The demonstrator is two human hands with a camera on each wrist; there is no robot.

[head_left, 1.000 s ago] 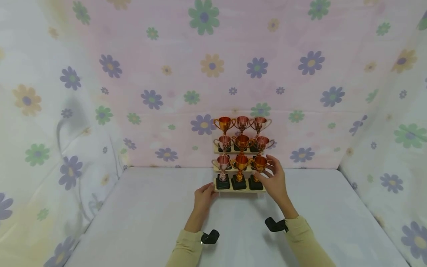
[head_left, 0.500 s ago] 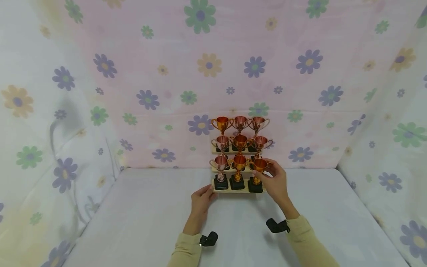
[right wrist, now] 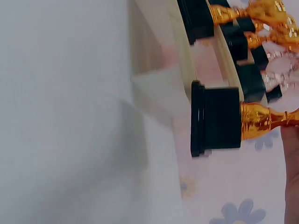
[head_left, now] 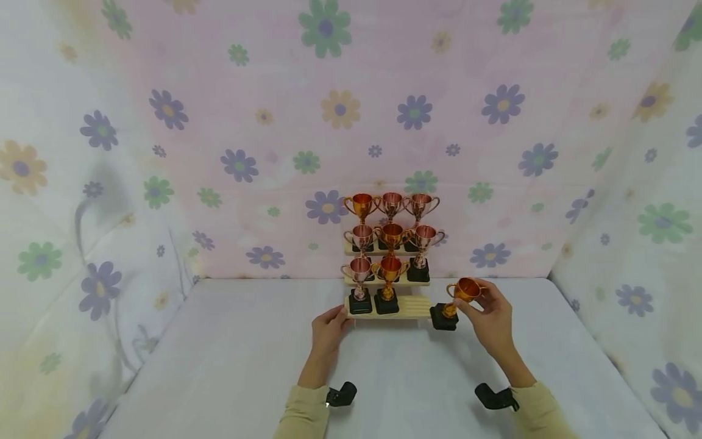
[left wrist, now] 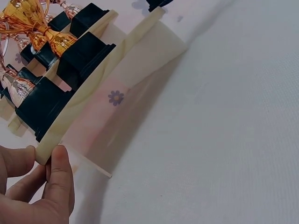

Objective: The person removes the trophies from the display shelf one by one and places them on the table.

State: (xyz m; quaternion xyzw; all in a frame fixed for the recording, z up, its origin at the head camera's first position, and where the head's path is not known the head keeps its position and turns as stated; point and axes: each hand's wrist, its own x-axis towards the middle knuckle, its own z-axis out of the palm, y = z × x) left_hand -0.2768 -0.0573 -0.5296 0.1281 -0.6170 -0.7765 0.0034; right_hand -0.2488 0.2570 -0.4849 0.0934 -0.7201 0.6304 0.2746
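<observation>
**Right hand is grasping a gold trophy beside the tiered rack**

Taking the middle of the tiered rack point(head_left: 414, 303) in the head view as the dial's centre, the gold trophy point(head_left: 450, 310) is hanging at four o'clock, its black base sitting just beside the end of the bottom shelf point(head_left: 408, 315); whether the two are touching, I cannot tell. The trophy is leaning, cup pointing towards one o'clock. The right hand point(head_left: 493, 317) is grasping it from its three o'clock side, thumb lying near the foot of the cup.

At the rack's seven o'clock corner, the left hand point(head_left: 327, 329) is pinching the bottom shelf between thumb and fingers.

Eight more trophies point(head_left: 392, 236), gold and pinkish, are standing upright on the rack: three on top, three in the middle, two towards the bottom shelf's nine o'clock end. A flowered backdrop point(head_left: 285, 91) is hanging at twelve o'clock, beyond the white table point(head_left: 247, 341).
</observation>
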